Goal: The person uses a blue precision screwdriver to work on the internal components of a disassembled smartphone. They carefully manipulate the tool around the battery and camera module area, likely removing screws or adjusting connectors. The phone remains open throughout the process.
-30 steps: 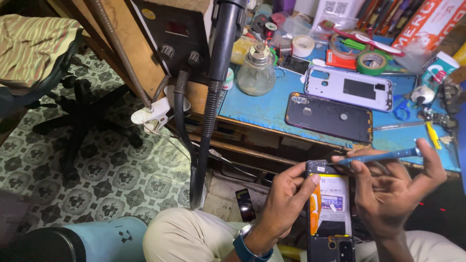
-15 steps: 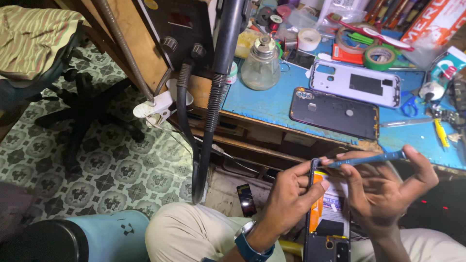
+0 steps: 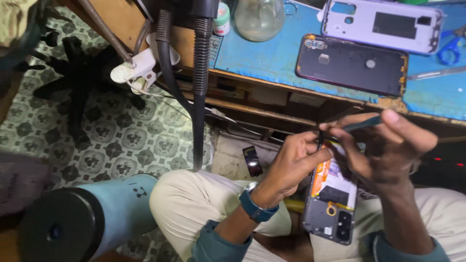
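Head view, left hand: the left hand (image 3: 293,162) sits just right of centre, fingers curled around the upper left edge of the opened phone (image 3: 332,199), thumb pressed at its top; a blue wristwatch (image 3: 256,207) rings the wrist.
Head view, right hand: the right hand (image 3: 388,150), at 3 o'clock from the left hand, pinches a thin dark tool (image 3: 361,123) between thumb and fingers, the tool lying nearly level and pointing toward 9 o'clock, its tip near the phone's top edge.
Head view, opened phone: held upright over the lap between both hands, back cover off, an orange and white inner panel showing, camera block at its 6 o'clock end.
Head view, bench: the blue workbench (image 3: 272,53) fills the 12 to 2 o'clock area; on it lie a dark phone back (image 3: 352,65) and, just beyond it at 12 o'clock, a pale phone frame (image 3: 383,24), close together.
Head view, other items: a clear glass bottle (image 3: 259,19) stands at 11 o'clock from the dark phone back; two black hoses (image 3: 199,92) hang off the bench edge; a light blue stool (image 3: 87,218) stands at 8 o'clock on patterned floor (image 3: 136,140).
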